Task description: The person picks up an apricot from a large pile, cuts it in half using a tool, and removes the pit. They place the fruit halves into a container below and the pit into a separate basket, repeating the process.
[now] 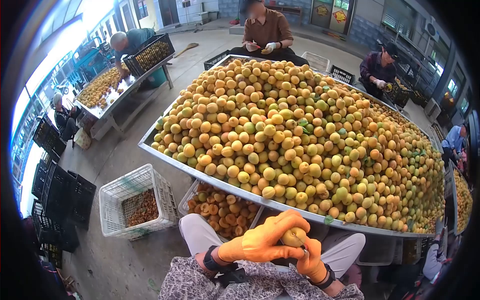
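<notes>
Both my hands wear orange gloves and are close together over my lap, below the table's near edge. My left hand (267, 239) is closed around a yellow-orange apricot (294, 237). Against the right side of that fruit is my right hand (311, 260), its fingers bent around something small and thin that I cannot make out. A large heap of apricots (280, 130) lies on the metal-rimmed table (225, 186) in front of me. Below its edge stands a crate of halved apricots (223, 210).
At the left, a white crate (109, 212) holds small brown pieces. Black crates (62, 192) are stacked farther left. Several people sit or stand around, one (267, 30) across the table. A second table (117, 97) with apricots stands back left.
</notes>
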Available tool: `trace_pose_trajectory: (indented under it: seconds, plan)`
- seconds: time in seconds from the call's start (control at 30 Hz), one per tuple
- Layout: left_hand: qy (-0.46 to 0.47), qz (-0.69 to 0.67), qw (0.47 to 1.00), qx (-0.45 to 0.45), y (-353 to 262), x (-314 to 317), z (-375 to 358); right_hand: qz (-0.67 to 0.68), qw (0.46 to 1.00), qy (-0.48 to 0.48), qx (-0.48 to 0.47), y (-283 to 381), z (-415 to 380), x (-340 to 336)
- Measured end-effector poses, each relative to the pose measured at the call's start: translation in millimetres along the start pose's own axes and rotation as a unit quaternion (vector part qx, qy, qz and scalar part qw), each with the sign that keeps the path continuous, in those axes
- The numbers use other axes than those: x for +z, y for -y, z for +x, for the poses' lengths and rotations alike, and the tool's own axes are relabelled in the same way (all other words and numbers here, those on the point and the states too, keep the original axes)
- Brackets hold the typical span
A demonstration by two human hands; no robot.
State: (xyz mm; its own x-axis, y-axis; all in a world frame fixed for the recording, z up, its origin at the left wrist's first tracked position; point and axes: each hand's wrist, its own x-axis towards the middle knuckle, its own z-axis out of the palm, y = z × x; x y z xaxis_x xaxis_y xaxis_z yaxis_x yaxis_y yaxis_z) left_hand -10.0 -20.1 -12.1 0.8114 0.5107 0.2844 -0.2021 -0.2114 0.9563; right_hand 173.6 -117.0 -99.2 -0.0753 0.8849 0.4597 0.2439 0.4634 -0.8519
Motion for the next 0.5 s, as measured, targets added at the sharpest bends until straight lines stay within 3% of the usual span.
trace_pose_trajectory:
  seconds: [0.03,0.1,0.17,0.2,0.23,0.3,0.33,0.37,0.43,0.47,0.5]
  plan:
    - [-0.013,0.124,0.992,0.035,-2,-3,2,-0.02,0.999,0.027,0.015,-4,-2,-3]
    - [-0.046,0.206,0.977,0.029,-5,-9,3,-0.006,0.998,0.021,0.064,17,2,-4]
    - [-0.058,0.122,0.989,-0.059,14,-18,0,0.034,0.971,0.06,0.229,21,-1,-10]
    - [-0.079,-0.031,0.987,-0.137,15,-18,-2,0.067,0.967,0.016,0.246,24,-3,-12]
    - [-0.118,-0.2,0.963,-0.137,26,-16,-6,0.1,0.959,-0.028,0.262,26,-5,-12]
    - [-0.189,-0.287,0.929,-0.135,54,-11,-12,0.176,0.96,-0.138,0.167,32,-1,-12]
    - [-0.182,-0.333,0.918,-0.116,71,-7,-17,0.17,0.958,-0.148,0.177,40,11,-12]
    - [-0.178,-0.336,0.917,-0.12,73,1,-18,0.045,0.973,-0.066,0.216,37,20,-23]
    - [-0.16,-0.479,0.857,-0.098,74,14,-17,-0.081,0.996,-0.029,0.037,27,44,-19]
    - [-0.161,-0.591,0.78,-0.126,75,16,-16,-0.083,0.995,-0.029,0.038,29,53,-16]
    - [-0.162,-0.593,0.779,-0.124,79,20,-17,-0.074,0.997,-0.012,0.029,30,62,-11]
